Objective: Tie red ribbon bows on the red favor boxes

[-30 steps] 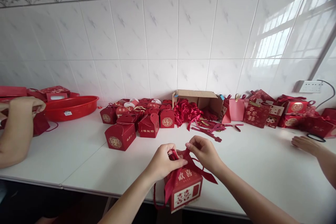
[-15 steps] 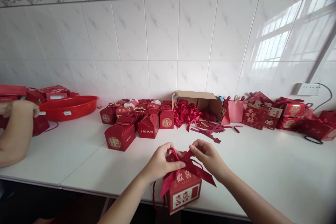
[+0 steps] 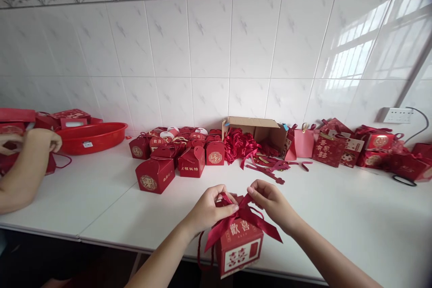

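A red gift box point(image 3: 240, 248) with gold and white lettering stands at the table's front edge, a twisted cord hanging at its left side. Over its top lies a dark red ribbon point(image 3: 270, 229) formed into a bow, two tails spreading to either side. My left hand point(image 3: 214, 209) pinches the bow's left loop between thumb and fingers. On the other side, my right hand point(image 3: 266, 195) grips the right loop by its upper end. Both hands are closed on the ribbon just above the box lid. The knot is partly covered by my left thumb.
Several finished red boxes point(image 3: 155, 174) stand beyond my hands. A cardboard box point(image 3: 276, 132) spills ribbons point(image 3: 239, 144), with loose strips before it. Red bags point(image 3: 329, 149) line the right wall. At left are a red basin point(image 3: 94, 138) and a co-worker's arm point(image 3: 30, 166).
My right hand has shifted slightly right, and the bow looks drawn a little wider. The box sits slightly lower and further right. The co-worker's hand has moved right.
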The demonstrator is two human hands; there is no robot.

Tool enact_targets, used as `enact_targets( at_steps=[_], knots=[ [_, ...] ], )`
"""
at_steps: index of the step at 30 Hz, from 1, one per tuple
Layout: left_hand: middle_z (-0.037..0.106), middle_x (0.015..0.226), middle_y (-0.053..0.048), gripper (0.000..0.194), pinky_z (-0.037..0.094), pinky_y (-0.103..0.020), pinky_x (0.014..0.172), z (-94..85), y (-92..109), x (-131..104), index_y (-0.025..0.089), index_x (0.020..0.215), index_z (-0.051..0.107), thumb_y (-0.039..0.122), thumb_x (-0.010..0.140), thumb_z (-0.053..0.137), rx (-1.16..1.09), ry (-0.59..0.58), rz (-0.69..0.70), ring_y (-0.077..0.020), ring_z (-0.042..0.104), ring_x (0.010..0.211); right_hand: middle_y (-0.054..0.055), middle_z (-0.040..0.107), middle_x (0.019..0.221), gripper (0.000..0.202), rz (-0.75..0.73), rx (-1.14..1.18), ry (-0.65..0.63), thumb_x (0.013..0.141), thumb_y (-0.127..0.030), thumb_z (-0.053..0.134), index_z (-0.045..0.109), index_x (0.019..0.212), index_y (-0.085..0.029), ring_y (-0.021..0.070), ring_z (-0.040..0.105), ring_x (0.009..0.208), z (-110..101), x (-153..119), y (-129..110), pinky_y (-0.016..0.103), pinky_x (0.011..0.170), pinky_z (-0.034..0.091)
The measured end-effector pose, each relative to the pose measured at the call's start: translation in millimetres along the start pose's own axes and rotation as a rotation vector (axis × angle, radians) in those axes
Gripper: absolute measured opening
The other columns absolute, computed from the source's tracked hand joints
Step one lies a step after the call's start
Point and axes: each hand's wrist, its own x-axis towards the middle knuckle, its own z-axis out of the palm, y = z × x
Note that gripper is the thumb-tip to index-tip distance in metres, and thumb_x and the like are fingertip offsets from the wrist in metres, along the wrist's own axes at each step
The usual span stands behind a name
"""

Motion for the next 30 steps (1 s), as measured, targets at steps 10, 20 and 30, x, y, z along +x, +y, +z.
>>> enact_targets(
  at_steps=[10,20,30],
  knots=[
    [0.069,0.101,-0.011,0.026,0.041,-0.037,0.094,5.2,-9,8,0.018,0.067,0.057,0.033,0.065,0.078,0.061,0.121,0.053,-0.0271,0.061,0.107,-0.004,0.042,0.059,0.044,-0.045,-0.034,0.075,0.077,-0.061,0.059,0.048,0.068,-0.019,0.0105,0.033,0.054,-3,1,2,0.025,0.052,0.027],
    [0.069,0.091,-0.007,0.025,0.044,-0.037,0.089,11.0,-7,3,0.018,0.068,0.053,0.031,0.067,0.075,0.085,0.126,0.090,-0.0247,0.063,0.098,-0.005,0.041,0.056,0.047,-0.051,-0.052,0.156,0.075,-0.064,0.059,0.047,0.065,-0.020,0.0106,0.033,0.052,0,1,1,0.025,0.051,0.028],
    [0.067,0.112,-0.011,0.045,0.040,-0.037,0.098,-14.1,-44,-11,0.020,0.103,0.054,0.060,0.087,0.039,-0.093,0.365,0.015,-0.0248,0.058,0.114,0.013,0.058,0.118,0.071,-0.048,0.122,-0.007,0.080,-0.077,0.032,0.056,0.119,-0.023,0.0270,0.057,0.102,-46,-24,32,0.041,0.085,0.046]
  ],
)
